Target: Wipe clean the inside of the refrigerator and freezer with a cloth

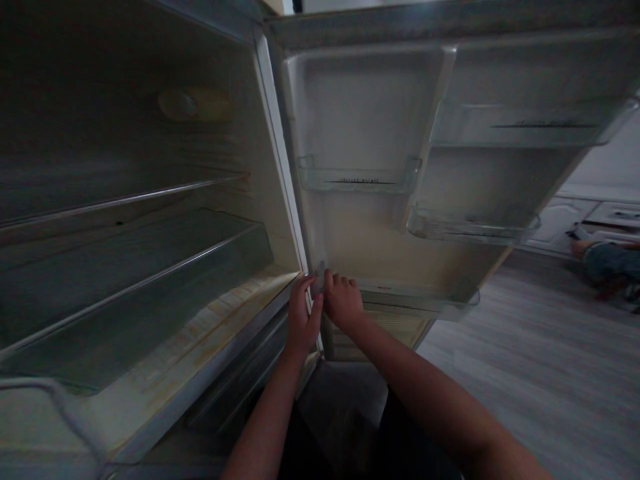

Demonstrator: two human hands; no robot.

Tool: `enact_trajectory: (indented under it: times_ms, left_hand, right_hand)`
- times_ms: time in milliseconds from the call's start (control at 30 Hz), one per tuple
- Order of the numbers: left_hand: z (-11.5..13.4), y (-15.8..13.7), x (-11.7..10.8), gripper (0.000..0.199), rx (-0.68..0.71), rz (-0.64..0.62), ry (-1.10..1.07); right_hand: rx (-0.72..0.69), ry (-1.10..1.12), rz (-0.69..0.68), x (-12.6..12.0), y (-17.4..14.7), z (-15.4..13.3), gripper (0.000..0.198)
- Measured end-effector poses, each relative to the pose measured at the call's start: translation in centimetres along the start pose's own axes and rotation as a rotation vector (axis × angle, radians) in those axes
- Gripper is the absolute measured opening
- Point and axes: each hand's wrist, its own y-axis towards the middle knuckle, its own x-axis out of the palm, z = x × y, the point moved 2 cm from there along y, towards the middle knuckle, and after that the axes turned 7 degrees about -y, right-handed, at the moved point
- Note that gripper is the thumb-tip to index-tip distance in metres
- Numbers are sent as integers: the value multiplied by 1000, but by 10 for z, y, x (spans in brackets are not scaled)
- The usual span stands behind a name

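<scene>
An open refrigerator fills the view, with its door [370,107] swung out to the right. My left hand [304,313] is at the hinge side, thumb and fingers closed around the near-left end of the lowest clear door bin. The fingers of my right hand [344,300] curl over the same door bin [415,302] just to the right. Between the two hands the bin's end shows only in part. The door gasket [283,147] runs down close beside my left fingers.
Glass shelves [135,280] lie in the stained cabinet at left, under a yellowish rounded fitting [195,105]. Higher on the door are more clear bins [360,179]. A grey cable-like strip [65,407] curves at lower left. Right, another person [613,263] is near white cabinets [560,223].
</scene>
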Motion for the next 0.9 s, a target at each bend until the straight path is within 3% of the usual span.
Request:
enact_trajectory:
  times_ms: [67, 133, 333, 467, 600, 767, 900]
  left_hand:
    - [3, 10, 4, 42, 69, -59, 37]
    - [4, 17, 6, 45, 104, -120, 74]
    - [9, 37, 20, 55, 213, -369, 213]
    - [10, 50, 44, 59, 206, -609, 391]
    - [11, 55, 60, 56, 160, -731, 630]
    - [13, 54, 65, 57, 173, -706, 674]
    - [12, 52, 72, 54, 225, -633, 604]
  right_hand:
    - [39, -1, -93, 0, 13, -10, 34]
    - [36, 6, -138, 1, 18, -15, 37]
    - [-18, 8, 29, 7, -13, 14, 40]
    - [-10, -39, 144, 12, -41, 65, 32]
    - [-13, -67, 274, 13, -63, 133, 34]
    - [-102, -19, 376, 23, -87, 218, 42]
    - [64, 36, 575, 35, -115, 269, 47]
